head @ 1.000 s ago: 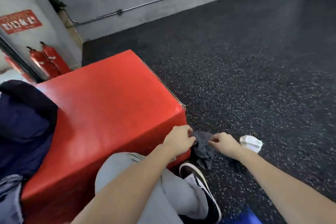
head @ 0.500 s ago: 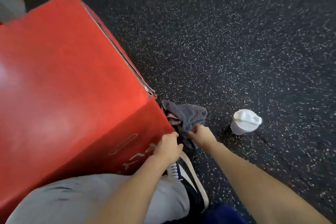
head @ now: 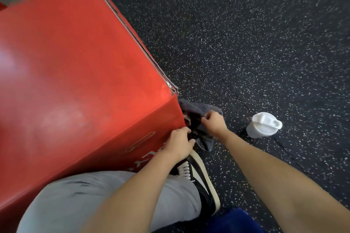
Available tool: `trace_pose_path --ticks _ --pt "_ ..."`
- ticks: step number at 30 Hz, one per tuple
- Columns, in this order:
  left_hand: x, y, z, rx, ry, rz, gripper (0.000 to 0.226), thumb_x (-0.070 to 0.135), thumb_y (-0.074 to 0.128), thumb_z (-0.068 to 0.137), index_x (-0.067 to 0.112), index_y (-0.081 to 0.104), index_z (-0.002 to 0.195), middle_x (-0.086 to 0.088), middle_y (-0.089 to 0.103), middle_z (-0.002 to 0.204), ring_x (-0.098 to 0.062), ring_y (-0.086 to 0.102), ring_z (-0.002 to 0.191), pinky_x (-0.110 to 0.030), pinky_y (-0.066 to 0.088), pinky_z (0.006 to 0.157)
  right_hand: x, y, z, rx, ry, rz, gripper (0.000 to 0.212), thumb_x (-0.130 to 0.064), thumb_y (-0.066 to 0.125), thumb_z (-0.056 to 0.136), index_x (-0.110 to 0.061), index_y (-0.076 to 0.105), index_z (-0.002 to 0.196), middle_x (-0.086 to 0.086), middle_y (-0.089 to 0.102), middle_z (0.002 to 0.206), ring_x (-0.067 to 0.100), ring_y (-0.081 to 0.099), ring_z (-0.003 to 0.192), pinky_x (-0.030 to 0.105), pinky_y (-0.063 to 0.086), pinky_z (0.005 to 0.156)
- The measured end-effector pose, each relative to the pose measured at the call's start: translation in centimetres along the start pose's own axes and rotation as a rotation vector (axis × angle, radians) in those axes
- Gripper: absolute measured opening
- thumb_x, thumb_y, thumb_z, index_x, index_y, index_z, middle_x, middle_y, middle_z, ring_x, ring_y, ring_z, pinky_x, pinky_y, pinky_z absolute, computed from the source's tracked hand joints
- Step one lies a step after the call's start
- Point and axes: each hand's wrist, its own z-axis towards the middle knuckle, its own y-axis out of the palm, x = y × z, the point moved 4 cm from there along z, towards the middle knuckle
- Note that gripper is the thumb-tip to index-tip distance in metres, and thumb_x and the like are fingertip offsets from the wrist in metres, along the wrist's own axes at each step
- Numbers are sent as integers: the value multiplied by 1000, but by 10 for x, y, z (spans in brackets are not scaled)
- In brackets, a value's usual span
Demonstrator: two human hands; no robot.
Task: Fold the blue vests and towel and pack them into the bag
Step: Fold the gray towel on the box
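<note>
A crumpled dark grey-blue towel (head: 198,108) lies bunched on the floor against the near corner of the red box (head: 79,73). My right hand (head: 215,122) grips its upper part with curled fingers. My left hand (head: 180,143) pinches its lower edge, close to the box's side. A patch of blue fabric (head: 234,221) shows at the bottom edge of the view. No bag is in view.
A white lidded cup (head: 262,126) stands on the speckled black rubber floor (head: 246,34) to the right of my hands. My grey-trousered knee (head: 94,200) and a black-and-white shoe (head: 200,178) sit below my hands.
The view has tilted down and closer to the box corner. Both hands stay on the towel, shifting slightly along it beside the box.
</note>
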Motion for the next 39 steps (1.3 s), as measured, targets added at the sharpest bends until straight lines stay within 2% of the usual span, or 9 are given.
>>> trace_pose_path --ticks 5,9,14,17,22,30,35,37,39 --pt "19 -45 -33 90 43 -23 44 33 66 92 22 59 133 -4 65 126 -23 60 118 -36 47 104 -55 -68 -39 76 -147 72 18 -21 62 90 -16 55 74 -3 57 66 16 51 63 31 37 58" --pt "38 -89 -70 182 126 -56 47 34 69 91 19 58 134 -3 68 119 -23 62 113 -28 44 98 -116 -122 -87 157 -302 125 17 -26 65 88 -16 61 76 -6 58 68 13 51 65 31 39 62" --pt "72 -135 -130 262 237 -123 66 56 77 78 18 60 129 0 67 120 -20 60 111 -27 44 88 -200 -174 -163 212 -508 175 21 -24 67 89 -15 60 72 -6 57 67 12 52 64 33 44 64" --pt "90 -159 -168 331 294 -156 51 57 79 76 21 60 107 6 65 105 -14 57 94 -24 38 74 -245 -198 -207 198 -576 327 16 -20 67 92 -10 61 80 3 61 76 18 62 74 40 60 62" --pt "91 -197 -222 498 368 -159 24 35 76 82 16 69 96 -4 74 98 -24 67 96 -28 43 73 -320 -231 -284 187 -700 495 14 -9 63 96 5 61 99 13 56 87 17 57 75 24 54 50" --pt "74 -324 -334 847 441 -401 6 22 61 92 19 64 88 3 67 83 -17 59 81 -30 42 72 -435 -238 -397 173 -971 553 10 -16 65 96 -8 59 92 4 63 84 9 62 71 25 56 59" --pt "67 -435 -433 1000 595 -689 24 31 64 87 10 65 75 -4 67 78 -16 58 76 -45 53 80 -487 -199 -492 -144 -1165 519 38 -35 61 99 -3 55 119 15 66 117 24 63 117 34 54 95" --pt "70 -473 -472 1021 676 -748 14 23 67 92 11 71 85 -5 72 83 -14 62 76 -38 54 78 -503 -184 -524 -223 -1304 462 46 -30 69 91 -10 52 128 3 66 122 10 63 117 22 52 91" --pt "74 -501 -504 1030 686 -660 14 14 64 96 2 72 97 -2 71 84 -7 62 73 -17 51 70 -519 -174 -546 -182 -1424 372 49 -23 81 84 -18 55 125 -5 65 124 4 63 115 24 51 96"
